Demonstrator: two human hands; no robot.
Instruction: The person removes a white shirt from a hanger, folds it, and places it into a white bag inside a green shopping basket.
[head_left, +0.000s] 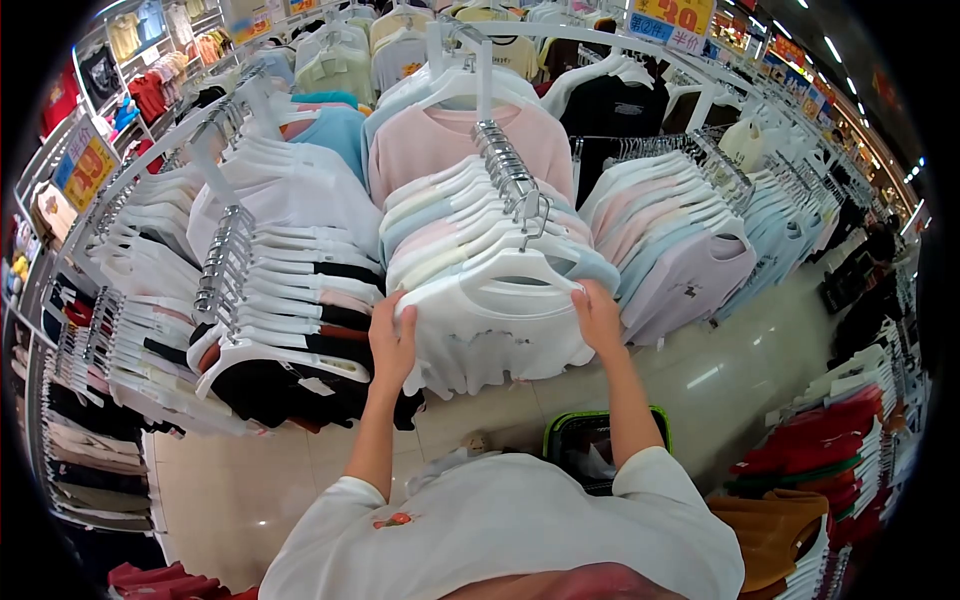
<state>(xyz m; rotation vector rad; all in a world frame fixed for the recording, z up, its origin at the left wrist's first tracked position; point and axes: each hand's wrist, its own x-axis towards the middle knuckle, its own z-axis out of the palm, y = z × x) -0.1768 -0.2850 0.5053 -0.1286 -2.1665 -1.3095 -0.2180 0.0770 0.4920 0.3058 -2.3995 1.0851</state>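
Observation:
A white T-shirt (495, 338) with a small dark print across its chest hangs at the front of the middle row, on a white hanger (520, 266). My left hand (393, 338) is closed on its left shoulder. On the opposite shoulder my right hand (598, 316) has a similar grip, thumb on top. The hanger's hook is at the front end of the metal display arm (507, 170). Packed closely behind it are several pastel shirts (440, 215) on white hangers.
Left of the row hang black and white tops (290, 392); to the right is a lilac shirt (690, 280). A black basket with a green rim (663, 425) stands on the tiled floor. Red garments (815, 440) hang at the lower right. Price signs (672, 20) top the racks.

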